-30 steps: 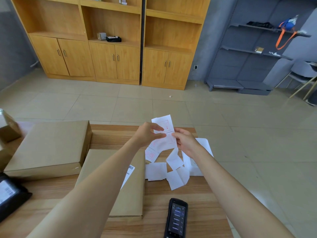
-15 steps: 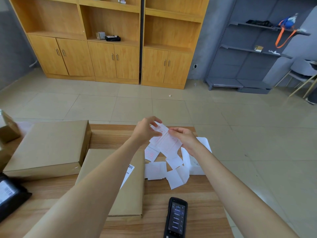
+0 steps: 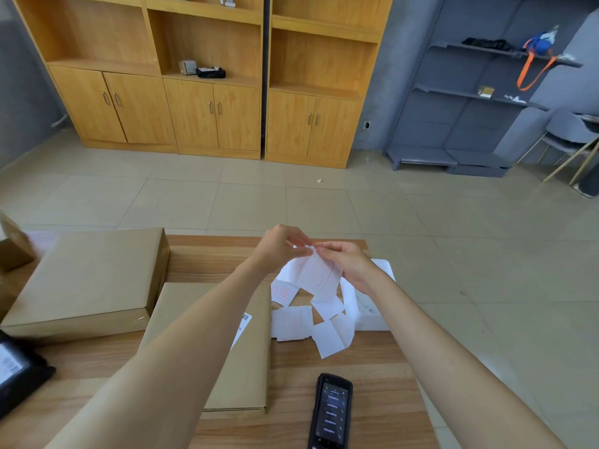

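Across the far wall I see the wooden cabinets [image 3: 207, 92], and to their right a grey shelving rack [image 3: 470, 102]. Nearer to me is the wooden table [image 3: 372, 367], which bears everything I am working with. On its left part lies a large cardboard carton [image 3: 87, 280], and just beside that, nearer the middle, a flat cardboard carton [image 3: 249, 367] that passes under my left forearm; a white barcode label [image 3: 243, 325] shows on its top at the edge of the arm. At the left edge of the view sits a black device [image 3: 16, 377], partly cut off. On the right part of the table is a white box [image 3: 372, 315], partly hidden by my right wrist. Between the flat carton and that box a heap of loose white slips [image 3: 308, 322] lies spread on the wood, some with red print. Near the table's front edge a dark handheld scanner [image 3: 330, 413] lies face up, screen lit.

The slip [image 3: 312, 273] I am handling is in the air above the heap, hanging down from its top edge. My left hand [image 3: 278, 247] and right hand [image 3: 348, 264] are close together, fingertips nearly meeting, each pinching that top edge between thumb and fingers.
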### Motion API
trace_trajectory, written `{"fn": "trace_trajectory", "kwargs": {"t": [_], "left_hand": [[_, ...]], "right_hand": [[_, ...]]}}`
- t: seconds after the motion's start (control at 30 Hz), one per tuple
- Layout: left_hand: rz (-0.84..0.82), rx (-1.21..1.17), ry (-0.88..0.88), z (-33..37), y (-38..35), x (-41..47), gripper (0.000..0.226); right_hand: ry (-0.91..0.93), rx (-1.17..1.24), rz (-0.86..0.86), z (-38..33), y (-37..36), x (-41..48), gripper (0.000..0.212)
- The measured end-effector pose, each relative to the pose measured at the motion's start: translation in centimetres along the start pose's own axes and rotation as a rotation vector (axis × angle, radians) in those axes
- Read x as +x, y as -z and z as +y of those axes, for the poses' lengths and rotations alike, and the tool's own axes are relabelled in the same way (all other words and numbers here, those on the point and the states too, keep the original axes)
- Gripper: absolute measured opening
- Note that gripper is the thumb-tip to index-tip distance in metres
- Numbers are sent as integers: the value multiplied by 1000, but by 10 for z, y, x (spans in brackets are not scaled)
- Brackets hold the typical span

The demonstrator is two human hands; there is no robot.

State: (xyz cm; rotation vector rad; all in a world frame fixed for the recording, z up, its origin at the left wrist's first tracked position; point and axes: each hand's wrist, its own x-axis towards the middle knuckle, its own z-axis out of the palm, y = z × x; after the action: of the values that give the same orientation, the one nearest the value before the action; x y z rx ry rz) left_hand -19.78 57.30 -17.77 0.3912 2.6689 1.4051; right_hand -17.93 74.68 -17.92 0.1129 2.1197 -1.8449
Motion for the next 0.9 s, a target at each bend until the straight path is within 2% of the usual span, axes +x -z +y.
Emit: {"fn": "trace_trajectory", "kwargs": {"t": [0.1,0.27,0.6,0.9], "left_hand": [[-9,-58,0,3,0,-2,5],[-14,-90,39,3,-1,-1,12],[-55,-124,80,0,-2,0,18],[-77,-123,113,1,-3,2,10]], "right_hand": [[16,-10,-7,-1,1,0,17],[25,-25,-19,-1,-2,1,11],[44,-46,-19,-4,-5,-2,15],[47,-46,-11,-1,-4,1,15]]}}
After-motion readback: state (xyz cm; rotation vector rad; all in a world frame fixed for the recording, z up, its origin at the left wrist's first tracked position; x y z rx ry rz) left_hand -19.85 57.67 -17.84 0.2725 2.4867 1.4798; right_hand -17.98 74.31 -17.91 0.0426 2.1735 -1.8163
